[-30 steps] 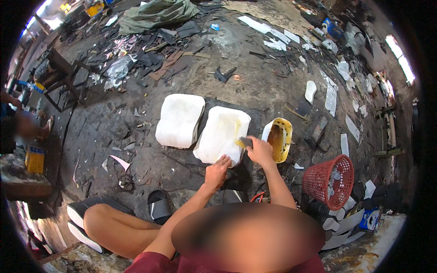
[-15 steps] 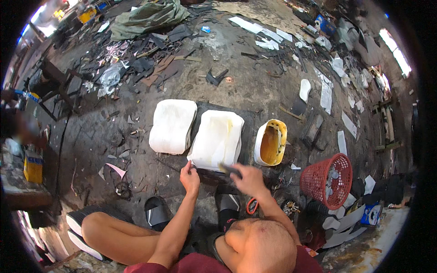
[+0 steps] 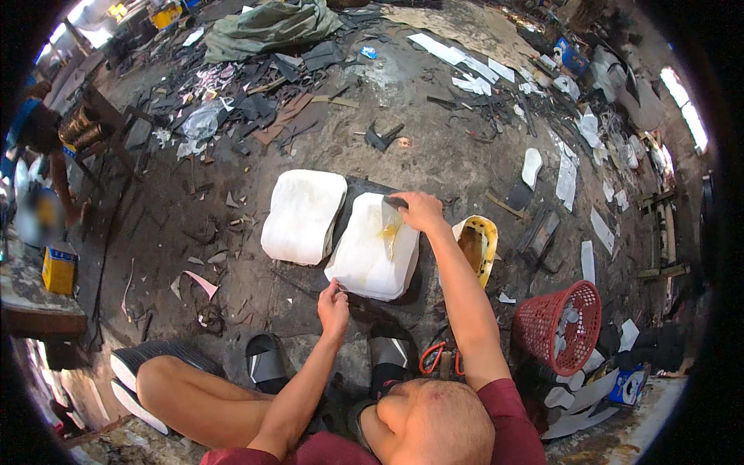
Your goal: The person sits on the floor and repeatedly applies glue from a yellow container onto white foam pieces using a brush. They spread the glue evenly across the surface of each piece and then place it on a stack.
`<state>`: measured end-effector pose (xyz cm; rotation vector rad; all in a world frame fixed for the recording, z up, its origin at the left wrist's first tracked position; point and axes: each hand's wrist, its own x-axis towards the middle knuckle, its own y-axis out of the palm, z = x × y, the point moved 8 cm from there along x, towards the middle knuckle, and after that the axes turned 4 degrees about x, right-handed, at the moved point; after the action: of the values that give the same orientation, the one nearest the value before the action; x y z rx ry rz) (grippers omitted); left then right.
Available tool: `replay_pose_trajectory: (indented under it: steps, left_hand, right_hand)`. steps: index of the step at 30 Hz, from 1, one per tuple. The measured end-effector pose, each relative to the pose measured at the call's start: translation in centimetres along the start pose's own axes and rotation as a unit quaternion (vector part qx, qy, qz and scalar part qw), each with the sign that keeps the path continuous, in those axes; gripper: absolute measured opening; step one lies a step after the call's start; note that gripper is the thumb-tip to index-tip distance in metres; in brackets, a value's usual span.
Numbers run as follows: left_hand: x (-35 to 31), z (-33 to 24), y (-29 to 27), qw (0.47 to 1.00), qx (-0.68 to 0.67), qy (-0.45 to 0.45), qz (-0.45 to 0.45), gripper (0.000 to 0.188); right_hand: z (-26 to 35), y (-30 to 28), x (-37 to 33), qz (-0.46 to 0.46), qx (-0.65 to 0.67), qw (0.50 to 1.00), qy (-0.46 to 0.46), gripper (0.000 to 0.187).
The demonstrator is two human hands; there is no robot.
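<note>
Two white foam slabs lie side by side on the dark floor. My right hand [image 3: 418, 211] is at the far edge of the right slab [image 3: 370, 257], gripping a small brush [image 3: 391, 214] whose bristles press on the foam and leave a yellow glue streak. My left hand [image 3: 334, 300] pinches the near edge of that same slab, holding it down. The left slab [image 3: 304, 217] lies untouched beside it. A yellow container of glue [image 3: 478, 245] sits just right of my right forearm.
A red mesh basket [image 3: 563, 324] stands at the right. Black sandals [image 3: 267, 359] lie by my knees, orange-handled scissors [image 3: 434, 359] near them. White cut shapes [image 3: 570, 169] and dark scraps litter the floor. Another person [image 3: 39, 139] sits at the far left by a table.
My right hand moved from the slab's near edge to its far edge with the brush, leaving a yellow streak. My left hand stays on the near edge.
</note>
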<state>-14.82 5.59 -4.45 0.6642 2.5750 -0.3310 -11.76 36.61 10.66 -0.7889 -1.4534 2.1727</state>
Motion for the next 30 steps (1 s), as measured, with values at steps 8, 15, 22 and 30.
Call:
replay_pose_trajectory:
  steps: [8,15,22,30]
  left_hand:
    - [0.4,-0.5,-1.4,0.993,-0.076,-0.094,-0.011,0.039]
    - [0.1,-3.5,-3.2,0.992,0.106,0.054,-0.043,0.034]
    - [-1.7,-6.4,4.3,0.984,-0.176,-0.01,0.037,0.05]
    - [5.8,-18.2,1.3,0.962,-0.233,0.142,0.006,0.058]
  right_hand:
    - [5.2,10.1,-11.7,0.053,0.013,0.984,-0.171,0.042]
    - [10.1,8.2,-19.3,0.091,0.013,0.98,-0.178,0.04]
    - [3.3,-9.5,-19.7,-0.334,0.435,0.832,-0.088,0.033]
    - [1.2,-9.3,-20.2,-0.419,0.482,0.766,-0.07,0.036]
